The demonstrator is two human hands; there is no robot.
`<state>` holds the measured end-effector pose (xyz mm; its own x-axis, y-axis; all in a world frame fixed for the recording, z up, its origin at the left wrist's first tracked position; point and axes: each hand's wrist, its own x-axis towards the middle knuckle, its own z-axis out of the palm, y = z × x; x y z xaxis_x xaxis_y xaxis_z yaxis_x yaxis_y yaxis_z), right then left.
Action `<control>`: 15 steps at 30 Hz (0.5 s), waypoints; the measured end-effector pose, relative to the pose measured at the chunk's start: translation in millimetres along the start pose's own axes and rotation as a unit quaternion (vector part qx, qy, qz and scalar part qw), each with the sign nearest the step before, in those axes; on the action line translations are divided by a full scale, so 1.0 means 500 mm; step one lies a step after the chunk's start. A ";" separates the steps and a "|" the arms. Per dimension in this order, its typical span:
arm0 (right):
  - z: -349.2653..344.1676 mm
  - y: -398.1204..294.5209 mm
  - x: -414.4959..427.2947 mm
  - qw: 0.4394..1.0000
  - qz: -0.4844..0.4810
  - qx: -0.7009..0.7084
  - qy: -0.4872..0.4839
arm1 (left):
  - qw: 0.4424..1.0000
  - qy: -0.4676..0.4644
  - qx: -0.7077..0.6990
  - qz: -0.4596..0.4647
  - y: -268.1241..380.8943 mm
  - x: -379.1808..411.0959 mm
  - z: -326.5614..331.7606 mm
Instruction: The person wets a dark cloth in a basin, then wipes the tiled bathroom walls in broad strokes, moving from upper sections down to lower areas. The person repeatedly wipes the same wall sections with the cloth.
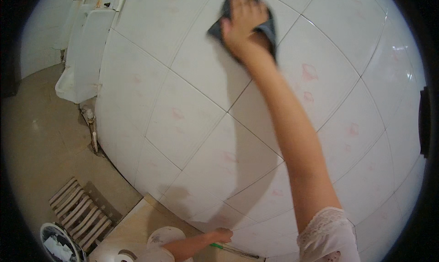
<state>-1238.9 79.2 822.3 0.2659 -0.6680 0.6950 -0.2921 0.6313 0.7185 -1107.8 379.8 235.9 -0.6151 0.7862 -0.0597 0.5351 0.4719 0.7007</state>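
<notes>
High on the white tiled wall (199,90), my right hand (245,23) presses a dark grey cloth (216,30) against the tiles. The hand's fingers are spread over the cloth, part of which folds around its side near the wrist. The hand and cloth are slightly blurred. Low in the picture, my left hand (223,235) is curled closed beside the foot of the wall, with no object visible in it. Just below it runs a thin tool with a green handle (216,245); whether they touch is unclear.
A white urinal (91,52) is mounted on the wall at upper left, with a drain pipe (89,114) beneath. On the brown floor (37,142) are a slatted wooden stand (80,210) and a bin (44,232) holding white waste. A white round object (166,232) sits behind my left forearm.
</notes>
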 end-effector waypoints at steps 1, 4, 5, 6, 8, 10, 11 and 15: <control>0.000 -0.041 -0.011 0.997 -0.014 0.037 -0.071 | 1.000 0.000 -0.001 -0.004 0.003 -0.003 -0.018; 0.000 -0.130 -0.142 0.970 -0.132 0.167 -0.122 | 1.000 -0.012 0.014 -0.010 0.011 -0.013 -0.042; -0.030 -0.139 -0.171 0.957 -0.157 0.176 -0.171 | 0.999 -0.016 0.020 -0.019 0.003 -0.030 -0.038; -0.062 -0.131 -0.173 0.950 -0.166 0.207 -0.165 | 0.999 0.016 0.033 0.016 -0.045 -0.032 -0.016; -0.090 -0.084 -0.152 0.957 -0.142 0.190 -0.169 | 0.997 0.048 0.044 0.042 -0.138 -0.021 0.039; -0.106 -0.029 -0.134 0.971 -0.144 0.125 -0.145 | 0.999 0.006 0.038 0.013 -0.115 0.000 0.016; -0.100 -0.001 -0.127 0.976 -0.147 0.096 -0.127 | 0.999 -0.038 0.033 -0.012 -0.071 0.008 -0.012; -0.074 -0.006 -0.079 0.983 -0.146 0.052 -0.097 | 0.998 -0.026 0.056 0.024 -0.030 -0.012 -0.056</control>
<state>-1214.7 118.1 794.0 0.1752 -0.8836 0.4342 -0.3251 0.3644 0.8727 -1128.3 356.9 245.8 -0.5578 0.8272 -0.0671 0.6265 0.4728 0.6196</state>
